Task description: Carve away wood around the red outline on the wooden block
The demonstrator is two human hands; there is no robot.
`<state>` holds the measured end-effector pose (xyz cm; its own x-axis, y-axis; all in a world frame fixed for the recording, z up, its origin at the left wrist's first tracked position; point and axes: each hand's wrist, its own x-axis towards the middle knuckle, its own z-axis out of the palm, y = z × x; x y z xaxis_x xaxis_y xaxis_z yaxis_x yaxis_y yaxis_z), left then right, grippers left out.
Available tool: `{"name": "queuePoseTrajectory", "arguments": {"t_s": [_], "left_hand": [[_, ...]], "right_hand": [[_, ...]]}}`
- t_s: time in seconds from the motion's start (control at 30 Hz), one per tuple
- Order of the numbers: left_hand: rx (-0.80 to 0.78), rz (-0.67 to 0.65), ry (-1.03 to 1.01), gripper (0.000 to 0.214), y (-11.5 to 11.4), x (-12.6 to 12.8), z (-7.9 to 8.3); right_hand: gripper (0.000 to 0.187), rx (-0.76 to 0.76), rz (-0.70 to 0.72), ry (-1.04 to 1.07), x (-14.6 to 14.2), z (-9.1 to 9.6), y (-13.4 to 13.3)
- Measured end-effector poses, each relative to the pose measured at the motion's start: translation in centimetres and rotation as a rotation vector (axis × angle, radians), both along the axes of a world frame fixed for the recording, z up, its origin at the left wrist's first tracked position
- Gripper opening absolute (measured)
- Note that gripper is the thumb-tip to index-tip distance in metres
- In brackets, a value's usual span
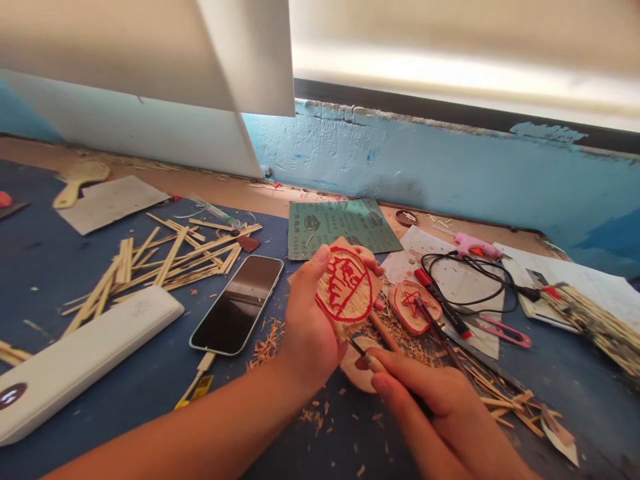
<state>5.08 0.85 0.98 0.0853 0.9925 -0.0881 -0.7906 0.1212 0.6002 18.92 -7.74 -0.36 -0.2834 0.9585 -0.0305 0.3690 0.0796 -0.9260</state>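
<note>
My left hand [307,327] is wrapped round a piece of wood [357,303] with a red circle and red figures drawn on its carved face, thumb along its left edge. In my right hand [435,393] is a slim dark carving tool [357,346], gripped like a pen. Its tip is just below the wood's lower edge; I cannot tell whether they touch. Under the tool lies a pale round wood slice [354,375]. Another wood slice [403,301] with a red star and red rim rests to the right, among wood shavings [270,345].
A phone [237,303] on a cable and a white power bank [95,360] lie left, near scattered wooden sticks [173,257]. Green sandpaper [340,227] sits behind. To the right are a red marker [445,307], a pink glue gun [477,247] with black cord and a pink-handled cutter [505,331].
</note>
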Motion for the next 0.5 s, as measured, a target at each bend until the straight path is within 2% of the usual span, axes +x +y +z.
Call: {"name": "queuePoseTrajectory", "arguments": {"t_s": [0.03,0.07,0.13,0.27,0.3,0.33,0.37,0.4,0.5], "left_hand": [[0.007,0.003,0.013,0.034,-0.03,0.01,-0.03],[0.014,0.005,0.023,0.034,-0.06,0.02,-0.04],[0.029,0.008,0.025,0.033,-0.12,0.03,0.03],[0.048,-0.005,-0.005,0.031,-0.21,-0.03,0.17],[0.053,-0.004,-0.013,0.03,-0.22,-0.05,0.16],[0.057,-0.004,-0.018,0.03,-0.23,-0.06,0.12],[0.059,-0.003,-0.021,0.03,-0.23,-0.05,0.05],[0.057,-0.002,-0.022,0.03,-0.22,-0.02,-0.02],[0.048,-0.004,-0.006,0.033,-0.18,0.12,-0.19]], "right_hand": [[0.033,0.096,0.009,-0.078,0.09,0.03,0.02],[0.031,0.129,0.013,-0.113,0.18,0.02,0.02],[0.037,0.035,0.033,-0.05,0.25,-0.07,-0.03],[0.056,-0.593,0.028,0.441,-0.09,-0.27,-0.12],[0.059,-0.704,0.021,0.546,-0.21,-0.27,-0.11],[0.06,-0.749,0.018,0.594,-0.3,-0.26,-0.07],[0.059,-0.712,0.021,0.578,-0.36,-0.23,-0.03],[0.057,-0.602,0.023,0.505,-0.36,-0.19,0.03],[0.044,-0.111,0.025,0.102,-0.12,-0.15,0.17]]}}
